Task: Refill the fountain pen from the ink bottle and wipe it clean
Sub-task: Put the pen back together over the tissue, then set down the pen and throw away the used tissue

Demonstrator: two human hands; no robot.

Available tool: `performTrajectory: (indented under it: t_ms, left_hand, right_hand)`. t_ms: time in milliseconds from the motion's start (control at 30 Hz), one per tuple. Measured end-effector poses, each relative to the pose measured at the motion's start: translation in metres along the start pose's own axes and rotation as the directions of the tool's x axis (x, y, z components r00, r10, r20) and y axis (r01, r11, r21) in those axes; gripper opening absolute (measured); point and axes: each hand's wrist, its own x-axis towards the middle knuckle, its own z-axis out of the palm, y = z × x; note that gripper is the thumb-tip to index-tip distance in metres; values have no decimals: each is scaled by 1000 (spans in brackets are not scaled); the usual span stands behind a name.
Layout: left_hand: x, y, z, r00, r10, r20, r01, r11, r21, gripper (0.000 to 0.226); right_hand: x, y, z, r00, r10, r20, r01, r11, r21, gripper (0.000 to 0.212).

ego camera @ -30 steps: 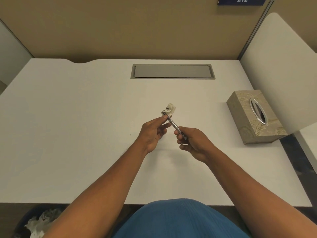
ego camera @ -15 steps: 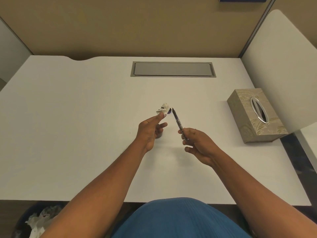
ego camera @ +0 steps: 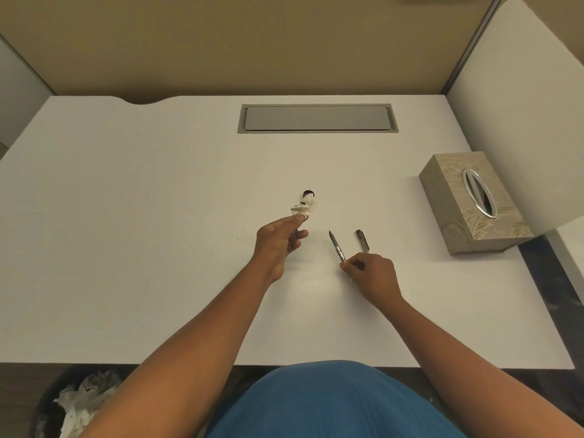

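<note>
My left hand (ego camera: 278,245) pinches a crumpled white tissue (ego camera: 304,207) between thumb and forefinger; the tissue has a dark ink blot at its top end. To the right, my right hand (ego camera: 373,276) grips the back end of the uncapped fountain pen (ego camera: 337,247), held low over the white desk (ego camera: 158,232) with the nib pointing away from me. The pen's dark cap (ego camera: 362,240) lies on the desk just right of the pen. No ink bottle is in view.
A beige tissue box (ego camera: 474,200) stands at the right by a white partition (ego camera: 521,105). A grey cable-tray lid (ego camera: 317,118) is set into the desk's far side. A waste bin holding crumpled tissues (ego camera: 72,406) sits under the desk's near left edge.
The tissue was wrapped around the pen's nib; now the hands have parted. My right hand brought the pen down and right beside the cap, and my left hand kept the tissue.
</note>
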Motion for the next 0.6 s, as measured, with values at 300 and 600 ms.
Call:
performTrajectory:
  t_ms: [300,600]
  left_hand:
    - [1,-5,1,997,44,-58,-45,999,-17,32]
    - [-2,-15,-2,995,47,-87,-48,999,-7,33]
  right_hand:
    - [2,6,4,1000,-3,15,6,981,-194,17]
    - [3,6,4,1000,-10,23,16,964,-267,22]
